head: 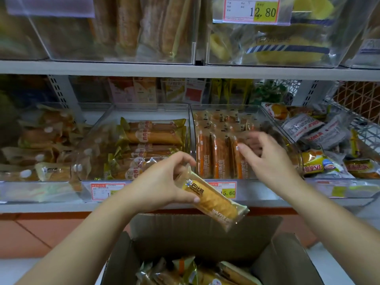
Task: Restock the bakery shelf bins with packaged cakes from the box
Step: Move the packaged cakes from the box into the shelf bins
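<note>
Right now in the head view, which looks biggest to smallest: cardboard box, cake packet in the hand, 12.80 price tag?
1. cardboard box
2. cake packet and price tag look alike; the tag is cut off on top.

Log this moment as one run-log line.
stage: restocking | left hand: holds cake packet above box | right hand: open, over upright packets in clear bin | cake packet: not yet in bin

Upper price tag [251,9] reads 12.80; shelf-edge tag [227,191] shows 5.60; packaged cake [213,200] bears 巴比熊 and WAFFLE.
</note>
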The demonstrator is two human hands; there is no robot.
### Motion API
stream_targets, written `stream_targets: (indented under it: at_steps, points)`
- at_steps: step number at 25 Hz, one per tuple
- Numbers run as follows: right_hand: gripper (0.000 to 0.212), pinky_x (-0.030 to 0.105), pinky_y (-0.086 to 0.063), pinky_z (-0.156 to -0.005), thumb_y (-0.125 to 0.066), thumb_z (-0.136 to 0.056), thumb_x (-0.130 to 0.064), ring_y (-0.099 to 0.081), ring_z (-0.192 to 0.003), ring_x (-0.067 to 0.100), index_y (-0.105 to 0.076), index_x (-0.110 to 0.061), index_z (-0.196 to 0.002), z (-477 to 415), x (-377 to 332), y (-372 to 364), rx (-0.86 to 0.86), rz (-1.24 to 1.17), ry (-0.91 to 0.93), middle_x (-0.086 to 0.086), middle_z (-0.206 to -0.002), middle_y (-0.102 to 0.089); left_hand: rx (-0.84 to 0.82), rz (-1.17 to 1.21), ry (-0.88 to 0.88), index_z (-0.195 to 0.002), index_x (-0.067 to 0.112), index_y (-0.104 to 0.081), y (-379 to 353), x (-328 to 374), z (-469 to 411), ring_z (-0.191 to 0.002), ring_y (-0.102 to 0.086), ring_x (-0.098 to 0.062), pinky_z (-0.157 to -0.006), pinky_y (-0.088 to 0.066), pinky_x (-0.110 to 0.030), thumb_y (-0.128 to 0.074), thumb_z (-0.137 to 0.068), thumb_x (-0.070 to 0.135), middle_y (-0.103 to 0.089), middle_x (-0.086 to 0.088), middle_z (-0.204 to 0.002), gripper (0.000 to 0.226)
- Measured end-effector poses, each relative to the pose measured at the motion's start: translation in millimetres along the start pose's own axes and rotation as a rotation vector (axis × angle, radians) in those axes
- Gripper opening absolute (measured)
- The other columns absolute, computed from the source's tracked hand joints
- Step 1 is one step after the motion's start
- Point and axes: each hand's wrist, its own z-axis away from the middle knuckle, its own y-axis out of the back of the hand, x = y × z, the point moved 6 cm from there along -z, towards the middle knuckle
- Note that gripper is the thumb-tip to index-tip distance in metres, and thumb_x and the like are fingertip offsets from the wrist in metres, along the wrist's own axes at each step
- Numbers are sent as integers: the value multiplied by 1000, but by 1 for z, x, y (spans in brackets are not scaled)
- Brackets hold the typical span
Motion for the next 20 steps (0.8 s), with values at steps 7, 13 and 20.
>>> stream_targets:
  at_steps: [7, 13, 20]
  points:
    - [46, 5, -43, -73, -72, -77, -47, -53, -97, -15, -43, -57, -111, 74, -54, -9, -364, -83, 177, -36, -105, -54, 107, 359, -81, -126, 32, -50, -8, 31, -12, -92, -71, -7, -78, -59, -26, -79, -74, 26, -73, 7, -102, 60]
    - [55, 12, -41, -69, -74, -81, -36, -54, -82, -10, -44, -29, -126, 2, -10, 64, 158, -241, -115, -25, -98, -51, 319, -233, -158, -140, 35, -43, -6, 48, -59, -116, -54, -2, -95, -46, -20, -67, -87, 40, -54, 14, -134, 59]
    - [73, 32, -48, -74, -77, -78, -35, -64, -97, 32, -37, -1, -129, -49, 42, 11, 29, 352, -157, 15, -108, -65, 72, -1042, -132, -155, 30, -8, -36, 37, -138, -151, 2, -24, -118, 6, -60, -64, -87, 48, -4, 2, -164, 90]
